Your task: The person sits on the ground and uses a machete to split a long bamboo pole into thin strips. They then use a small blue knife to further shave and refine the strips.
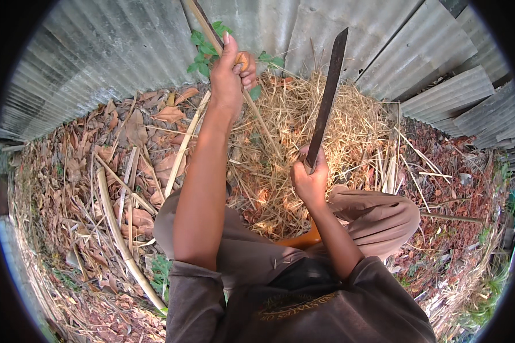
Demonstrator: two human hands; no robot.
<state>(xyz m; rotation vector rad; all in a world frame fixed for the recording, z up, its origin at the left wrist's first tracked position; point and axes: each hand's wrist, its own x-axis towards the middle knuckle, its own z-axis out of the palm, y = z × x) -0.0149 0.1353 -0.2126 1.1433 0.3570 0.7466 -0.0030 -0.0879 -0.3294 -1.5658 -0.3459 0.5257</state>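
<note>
My left hand (230, 74) reaches out ahead of me, its fingers wrapped round a long, thin bamboo strip (206, 24). The strip slants from the metal sheets at the top down toward the straw-coloured shavings. Something small and orange shows by the fingers; I cannot make out what it is. A machete (328, 91) with a long dark blade points up and away from me, tilted a little right. Closed around its handle is my right hand (311, 178), just above my folded legs. The blade and the strip are apart. Most of the machete's handle is hidden in the fist.
A heap of dry shavings (349, 128) lies before my crossed legs. Corrugated metal sheets (114, 57) rise beyond it. Split bamboo pieces (120, 237) lie among dry leaves on the left. Green leaves (202, 54) grow by the metal, close to my left hand.
</note>
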